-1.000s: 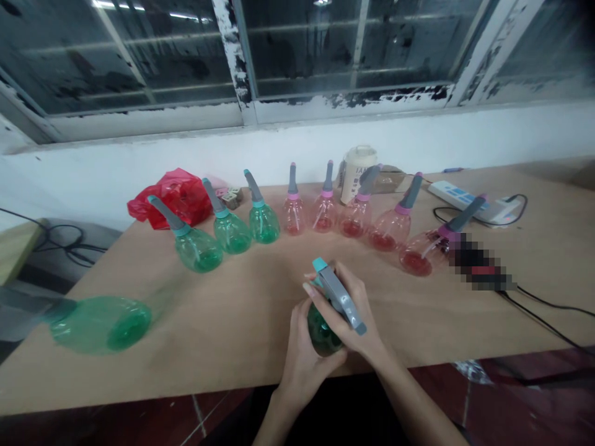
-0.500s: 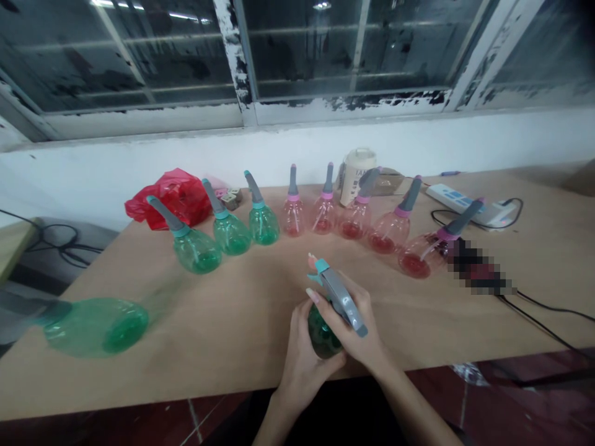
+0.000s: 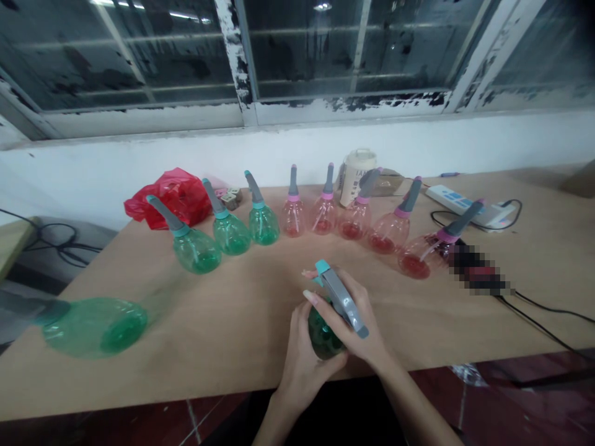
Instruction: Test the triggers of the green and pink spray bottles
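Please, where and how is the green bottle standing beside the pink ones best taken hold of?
Grip that green bottle probably best around its turquoise neck, coming from the near side: the neck is narrower than the rounded body, and a second green bottle and a pink bottle stand close on either side. Left hand and right hand hold another bottle.

A red plastic bag (image 3: 174,195), lidded cup (image 3: 352,178), power strip (image 3: 450,198) and pen (image 3: 449,174) rest on a table (image 3: 223,347) below dark windows (image 3: 302,49).

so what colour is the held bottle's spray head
Grey spray head, teal tip; head view.
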